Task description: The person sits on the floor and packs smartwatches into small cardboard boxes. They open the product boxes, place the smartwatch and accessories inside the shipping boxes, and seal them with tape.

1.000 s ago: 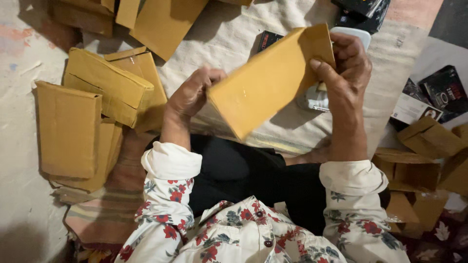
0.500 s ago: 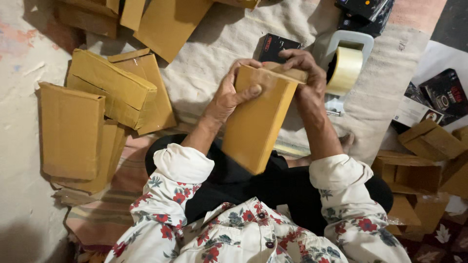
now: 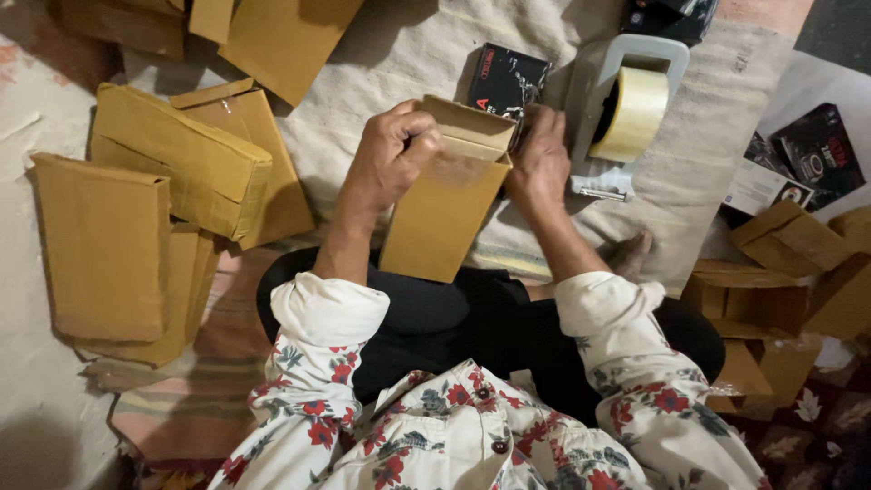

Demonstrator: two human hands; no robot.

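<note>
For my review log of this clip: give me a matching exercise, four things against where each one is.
1. cardboard box
2. tape dispenser
3. black packet
4. stack of folded boxes

a. lying beyond the held box
b. far left on the floor
c. between left hand and right hand
d. on the cloth, right of the hands

Pairs: 1-c, 2-d, 3-a, 4-b

1 head view looks steeply down, close over lap and floor cloth.
</note>
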